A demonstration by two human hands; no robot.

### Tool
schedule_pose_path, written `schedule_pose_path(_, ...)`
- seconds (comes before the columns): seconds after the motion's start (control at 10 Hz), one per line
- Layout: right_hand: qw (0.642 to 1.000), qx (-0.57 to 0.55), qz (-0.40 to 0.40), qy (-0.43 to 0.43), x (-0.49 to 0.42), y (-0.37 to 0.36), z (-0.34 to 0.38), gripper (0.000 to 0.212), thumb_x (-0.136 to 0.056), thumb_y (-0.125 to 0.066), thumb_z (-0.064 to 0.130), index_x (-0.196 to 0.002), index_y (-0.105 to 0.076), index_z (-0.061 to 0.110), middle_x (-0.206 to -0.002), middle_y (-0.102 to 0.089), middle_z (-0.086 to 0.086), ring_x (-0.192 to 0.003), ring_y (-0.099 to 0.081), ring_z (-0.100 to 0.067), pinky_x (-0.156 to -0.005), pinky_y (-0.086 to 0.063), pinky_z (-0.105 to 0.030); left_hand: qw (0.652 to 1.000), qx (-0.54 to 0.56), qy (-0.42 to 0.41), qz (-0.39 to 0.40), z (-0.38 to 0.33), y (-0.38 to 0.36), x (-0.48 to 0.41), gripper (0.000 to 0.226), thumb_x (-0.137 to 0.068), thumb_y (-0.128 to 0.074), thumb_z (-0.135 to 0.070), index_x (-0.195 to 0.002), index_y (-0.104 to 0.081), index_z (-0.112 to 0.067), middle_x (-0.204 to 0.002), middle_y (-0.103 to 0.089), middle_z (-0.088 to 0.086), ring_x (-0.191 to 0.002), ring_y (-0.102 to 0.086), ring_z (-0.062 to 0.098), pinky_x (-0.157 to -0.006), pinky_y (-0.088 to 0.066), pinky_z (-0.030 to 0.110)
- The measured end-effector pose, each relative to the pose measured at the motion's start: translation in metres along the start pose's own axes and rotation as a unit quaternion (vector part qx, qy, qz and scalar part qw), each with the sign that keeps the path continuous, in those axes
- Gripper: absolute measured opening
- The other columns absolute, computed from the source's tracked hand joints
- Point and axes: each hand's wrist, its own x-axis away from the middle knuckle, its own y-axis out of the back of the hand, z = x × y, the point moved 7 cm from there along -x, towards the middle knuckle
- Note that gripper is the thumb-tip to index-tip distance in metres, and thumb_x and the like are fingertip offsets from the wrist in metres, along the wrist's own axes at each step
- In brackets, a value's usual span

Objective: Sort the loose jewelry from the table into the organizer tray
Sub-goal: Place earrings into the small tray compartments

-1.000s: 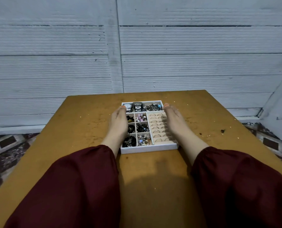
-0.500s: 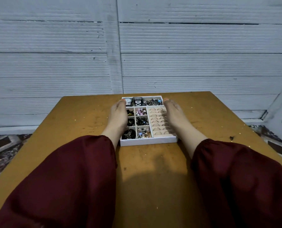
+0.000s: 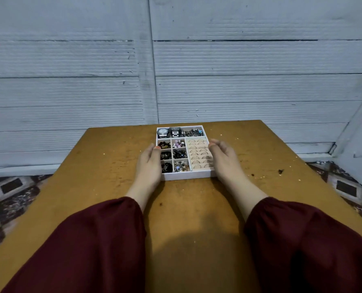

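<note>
Both hands have slid back toward the person along the tray sides; fingertips that were up at the far corners now sit about mid-tray. Left hand [image 3: 149,163] lies flat against the left wall of the organizer tray [image 3: 188,176], fingers fairly straight, thumb tip at the rim, gripping nothing. Right hand [image 3: 224,159] is just beside the right wall, fingers loosely curled, holding nothing; can't tell if it actually touches the tray. Tray sits flat on the brown table [image 3: 112,166], centred toward the far edge. Contents: two watches [image 3: 162,132] in the far-left compartment, a tangle of metal pieces [image 3: 193,132] far-right, six small cells on the left with dark, pink-bead and silver jewelry [image 3: 179,154], and beige ring rolls [image 3: 199,153] on the right with thin rings slotted in. Small specks and crumbs [image 3: 280,171] are scattered on the tabletop. Dark red sleeves [image 3: 91,246] cover both forearms. Grey ribbed wall [image 3: 239,81] behind, patterned floor tiles [image 3: 11,191] at the sides.
</note>
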Motion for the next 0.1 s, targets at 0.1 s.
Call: schedule_pose_path(0.1,0.999,-0.048,-0.021,0.001,0.0232,0.0104,-0.0003,0.016,-0.097,-0.049,0.023,-0.112,-0.056,0.023,-0.111,-0.065,0.001,-0.103,-0.061,-0.017,-0.092,-0.047,-0.031,0.999,-0.019,-0.012,-0.025,-0.0016,0.0129,0.026,0.044,-0.102,-0.036,-0.027,-0.143,-0.039,-0.012,-0.15,-0.037,0.004,-0.138,-0.032,0.018,-0.111,-0.02,0.028)
